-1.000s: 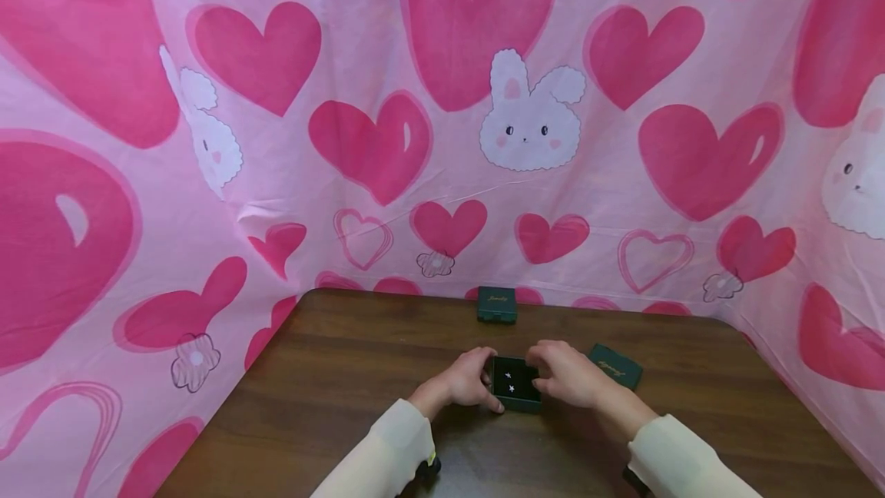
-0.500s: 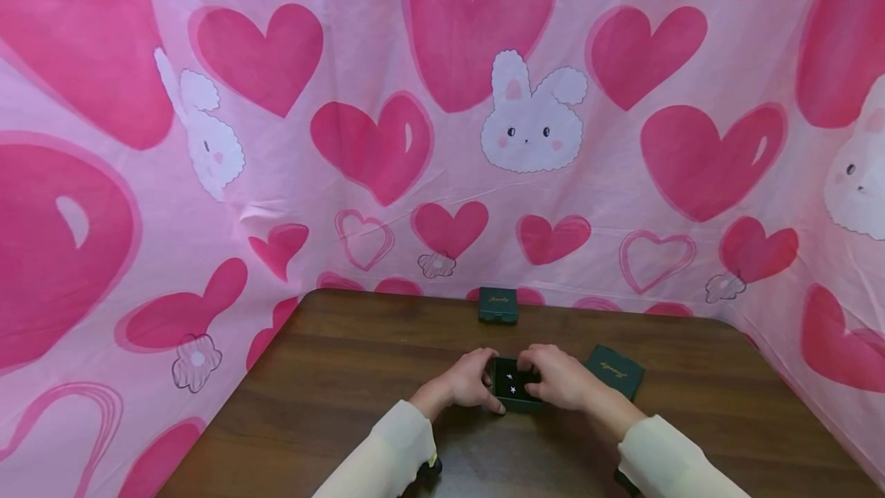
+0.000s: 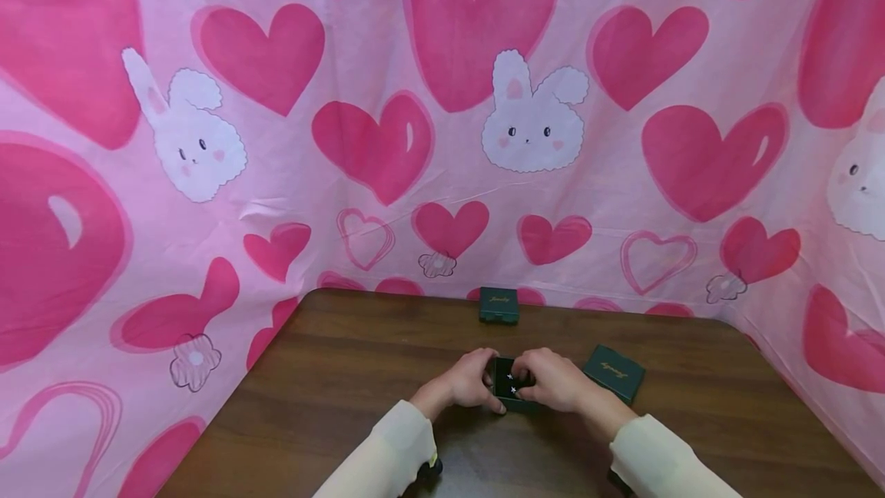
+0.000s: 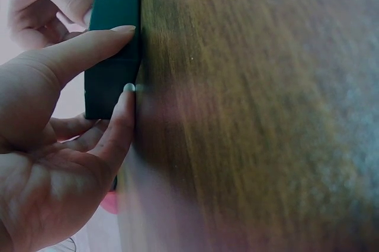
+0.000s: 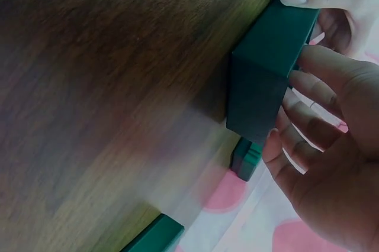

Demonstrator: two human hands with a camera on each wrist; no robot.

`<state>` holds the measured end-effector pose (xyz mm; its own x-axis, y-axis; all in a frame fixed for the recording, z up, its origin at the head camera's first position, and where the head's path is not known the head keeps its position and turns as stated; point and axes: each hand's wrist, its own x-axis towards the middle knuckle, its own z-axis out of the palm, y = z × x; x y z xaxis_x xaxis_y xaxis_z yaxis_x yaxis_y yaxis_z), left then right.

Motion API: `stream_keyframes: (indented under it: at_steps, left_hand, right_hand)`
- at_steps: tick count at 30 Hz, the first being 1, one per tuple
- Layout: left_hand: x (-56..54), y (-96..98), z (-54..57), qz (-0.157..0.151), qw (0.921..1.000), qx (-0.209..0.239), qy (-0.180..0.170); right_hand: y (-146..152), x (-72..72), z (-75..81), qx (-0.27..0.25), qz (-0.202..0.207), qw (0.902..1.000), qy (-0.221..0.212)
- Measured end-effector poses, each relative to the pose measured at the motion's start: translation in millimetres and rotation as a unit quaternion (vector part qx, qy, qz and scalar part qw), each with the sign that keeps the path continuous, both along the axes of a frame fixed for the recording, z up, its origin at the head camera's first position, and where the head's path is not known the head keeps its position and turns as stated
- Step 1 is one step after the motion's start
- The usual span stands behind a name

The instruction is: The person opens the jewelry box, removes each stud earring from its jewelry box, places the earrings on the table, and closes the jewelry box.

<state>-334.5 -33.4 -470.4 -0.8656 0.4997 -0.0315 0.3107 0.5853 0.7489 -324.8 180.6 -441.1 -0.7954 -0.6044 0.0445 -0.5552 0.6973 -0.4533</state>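
Note:
A dark green jewelry box point(image 3: 523, 406) without its lid stands on the table, its black insert point(image 3: 502, 369) bearing two small silver star-shaped studs point(image 3: 514, 390). My left hand point(image 3: 470, 381) grips the box's left side; in the left wrist view its thumb point(image 4: 98, 44) presses the green wall point(image 4: 115, 6). Over the open top reaches my right hand point(image 3: 556, 381), thumb and forefinger apart beside the studs. Seen from the right wrist, that hand's bent fingers point(image 5: 308, 119) lie at the box's rim and side point(image 5: 254, 95); some fingertips are hidden behind it.
A green lid point(image 3: 614, 373) with gold lettering lies right of the box, close to my right forearm. At the table's back edge stands another green box point(image 3: 498, 304) with its lid on. Pink heart-patterned cloth point(image 3: 373, 144) hangs behind the wooden table point(image 3: 359, 352).
My right hand has moved left over the box, bringing thumb and forefinger close to the studs and covering more of the insert. My left hand has kept its hold on the box.

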Motion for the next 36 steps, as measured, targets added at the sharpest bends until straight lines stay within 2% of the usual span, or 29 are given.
stream_keyframes:
  at_steps: [12,36]
  left_hand:
    - [0.1,-1.0,-0.9,-0.003,1.0,0.001,0.005]
    - [3.5,-2.6,-1.0,-0.003,0.9999,0.01,0.0]
  right_hand:
    - [-6.2,-0.9,-2.4,0.021,0.022,0.9985,0.045]
    - [-13.2,2.5,-3.6,0.016,0.006,0.9997,0.016]
